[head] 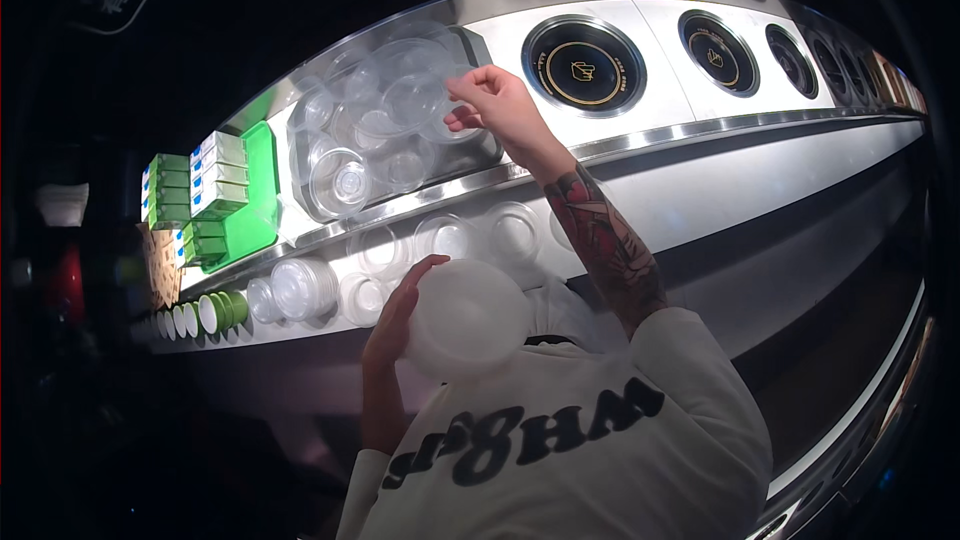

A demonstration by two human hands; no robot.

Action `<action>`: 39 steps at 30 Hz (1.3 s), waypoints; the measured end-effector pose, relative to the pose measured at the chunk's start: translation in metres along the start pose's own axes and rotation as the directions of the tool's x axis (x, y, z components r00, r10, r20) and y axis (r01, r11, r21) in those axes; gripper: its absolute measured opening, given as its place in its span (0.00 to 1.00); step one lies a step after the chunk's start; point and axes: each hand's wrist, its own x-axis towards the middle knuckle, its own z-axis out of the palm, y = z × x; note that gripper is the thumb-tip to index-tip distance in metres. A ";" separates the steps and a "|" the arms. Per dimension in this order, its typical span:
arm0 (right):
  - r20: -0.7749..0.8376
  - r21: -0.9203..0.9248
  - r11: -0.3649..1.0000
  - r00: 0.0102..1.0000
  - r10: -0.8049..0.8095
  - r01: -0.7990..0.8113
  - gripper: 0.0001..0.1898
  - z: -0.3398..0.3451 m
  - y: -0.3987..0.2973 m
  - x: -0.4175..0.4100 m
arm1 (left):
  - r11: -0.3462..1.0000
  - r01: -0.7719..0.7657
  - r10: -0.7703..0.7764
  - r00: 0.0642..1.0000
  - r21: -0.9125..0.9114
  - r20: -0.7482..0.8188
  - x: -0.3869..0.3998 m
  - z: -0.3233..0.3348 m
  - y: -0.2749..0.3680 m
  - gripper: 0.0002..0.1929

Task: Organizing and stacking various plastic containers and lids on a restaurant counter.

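Observation:
In my left hand (390, 326) is a round translucent white plastic bowl (469, 319), held against my chest with its wide round face towards me. My right hand (487, 105) reaches over a grey tray (491, 146) heaped with clear plastic bowls and lids. Its curled fingertips are by the rim of a clear round container (412, 101). Whether they touch or grip that see-through plastic cannot be made out. Another clear bowl (341, 180) lies at the tray's near left corner.
Several boxed cartons (221, 172) are stacked by a green tray (259, 195) on the left. A lower ledge carries stacked clear lids (304, 289) and green paper cups (221, 311). Round black hob plates (585, 67) are set into the white counter (660, 82) to the right, behind a metal edge.

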 end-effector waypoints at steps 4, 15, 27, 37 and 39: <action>0.034 -0.313 0.947 0.996 0.087 -0.072 0.14 -0.007 0.020 -0.012 | 1.000 0.006 -0.007 1.000 -0.014 -0.029 -0.007 -0.006 -0.009 0.38; 0.184 -0.719 0.691 0.939 0.292 -0.074 0.13 -0.035 0.051 -0.153 | 0.992 0.012 -0.015 1.000 0.122 0.023 0.003 0.001 0.007 0.44; -0.135 -0.169 0.985 0.991 0.023 -0.046 0.15 -0.032 0.022 -0.082 | 0.999 0.021 -0.022 0.999 -0.036 -0.042 -0.004 -0.011 -0.013 0.37; 0.259 -0.736 0.668 0.866 0.427 -0.109 0.18 -0.023 0.041 -0.132 | 0.999 -0.029 0.026 0.995 -0.026 -0.097 -0.006 -0.014 -0.023 0.41; 0.263 -0.737 0.674 0.899 0.350 -0.047 0.15 -0.023 0.049 -0.144 | 1.000 -0.012 0.011 0.998 -0.015 -0.057 -0.004 -0.013 -0.018 0.43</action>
